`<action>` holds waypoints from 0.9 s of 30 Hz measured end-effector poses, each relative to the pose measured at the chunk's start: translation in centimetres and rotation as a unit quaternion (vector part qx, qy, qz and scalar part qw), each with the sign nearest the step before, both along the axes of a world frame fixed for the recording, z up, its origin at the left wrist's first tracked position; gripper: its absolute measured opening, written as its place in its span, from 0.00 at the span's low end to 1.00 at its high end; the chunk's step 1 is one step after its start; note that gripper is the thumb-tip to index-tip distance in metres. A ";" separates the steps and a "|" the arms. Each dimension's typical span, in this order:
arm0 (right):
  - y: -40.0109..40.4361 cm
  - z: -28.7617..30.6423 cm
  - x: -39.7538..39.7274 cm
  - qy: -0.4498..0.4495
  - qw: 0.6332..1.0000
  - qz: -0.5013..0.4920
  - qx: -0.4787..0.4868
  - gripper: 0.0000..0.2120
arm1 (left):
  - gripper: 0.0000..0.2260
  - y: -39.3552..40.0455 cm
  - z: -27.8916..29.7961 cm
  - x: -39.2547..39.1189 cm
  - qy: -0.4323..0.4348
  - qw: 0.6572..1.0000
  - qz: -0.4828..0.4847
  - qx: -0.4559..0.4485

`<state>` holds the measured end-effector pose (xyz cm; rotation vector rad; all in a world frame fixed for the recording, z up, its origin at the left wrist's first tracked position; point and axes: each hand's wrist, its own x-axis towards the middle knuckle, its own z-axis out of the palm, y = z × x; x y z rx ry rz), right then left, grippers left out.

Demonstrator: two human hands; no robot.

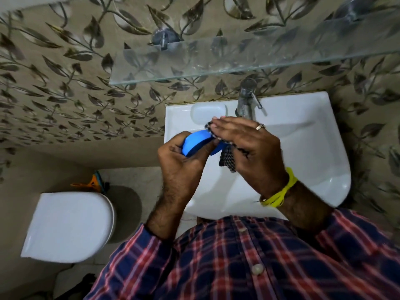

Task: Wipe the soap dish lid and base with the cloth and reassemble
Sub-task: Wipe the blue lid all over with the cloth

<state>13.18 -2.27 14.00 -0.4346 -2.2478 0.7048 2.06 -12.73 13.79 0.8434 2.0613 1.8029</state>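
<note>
Left fingers (pixel 173 148) curl round the blue dish (pixel 195 144), held on edge above the sink's (pixel 303 148) left rim. Right fingers (pixel 227 124) lie straight and together, pressing the checked cloth (pixel 227 158) against its far face. Lid or base, I cannot tell. Only the rim is gripped, so a hard push from the flat right hand (pixel 251 146) could tip the dish out, dropping it into the basin
</note>
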 end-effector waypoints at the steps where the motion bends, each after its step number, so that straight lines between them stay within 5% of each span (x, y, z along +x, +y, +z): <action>1: 0.4 -0.3 0.2 0.003 1.000 -0.014 -0.024 0.26 | 0.15 -0.2 0.1 -0.1 -0.005 1.000 0.001 0.005; 5: 1.2 -0.9 0.5 0.032 0.995 -0.020 -0.089 0.17 | 0.13 -0.1 -0.2 0.0 -0.045 0.998 0.023 0.031; 10: 1.5 -0.8 0.3 0.090 0.954 -0.061 -0.281 0.17 | 0.09 -0.3 -0.8 0.2 -0.130 0.989 0.000 0.065; 13: 2.3 -0.1 0.8 0.070 0.974 -0.054 -0.208 0.16 | 0.13 -0.6 -1.0 -0.5 -0.128 0.991 -0.044 -0.022; 17: 2.3 2.0 0.6 0.007 1.000 -0.020 0.017 0.21 | 0.08 -0.1 0.1 -0.7 0.003 0.984 -0.100 -0.148; 21: -0.1 3.1 0.0 -0.036 0.990 -0.008 0.133 0.19 | 0.06 1.1 1.4 0.9 0.081 0.986 -0.031 -0.145; 23: -0.1 3.0 0.1 -0.024 0.995 0.001 0.102 0.21 | 0.08 0.8 1.4 1.0 0.073 0.991 -0.008 -0.115; 27: 1.1 2.1 0.1 0.016 0.994 -0.003 -0.109 0.22 | 0.07 0.1 0.8 0.8 0.016 0.995 -0.005 -0.101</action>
